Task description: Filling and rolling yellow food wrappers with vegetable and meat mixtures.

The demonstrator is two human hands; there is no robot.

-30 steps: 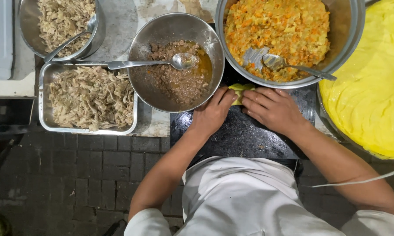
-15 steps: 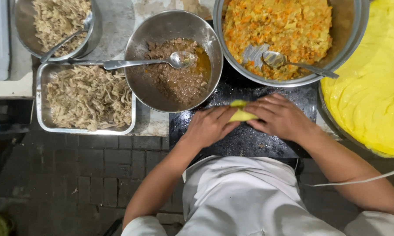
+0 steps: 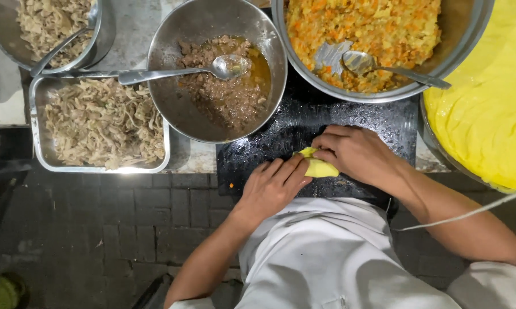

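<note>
Left hand point(image 3: 272, 186) and right hand point(image 3: 358, 154), fingers closed around a yellow dough piece point(image 3: 318, 167) on the black board point(image 3: 281, 137).

White short-sleeved top, bare forearms

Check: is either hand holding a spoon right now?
No: both the left hand and the right hand press on the yellow dough piece on the black board; the spoons lie in the bowls.

One head-worn camera looks straight down, close over the black board point(image 3: 349, 129) and surrounding bowls.
</note>
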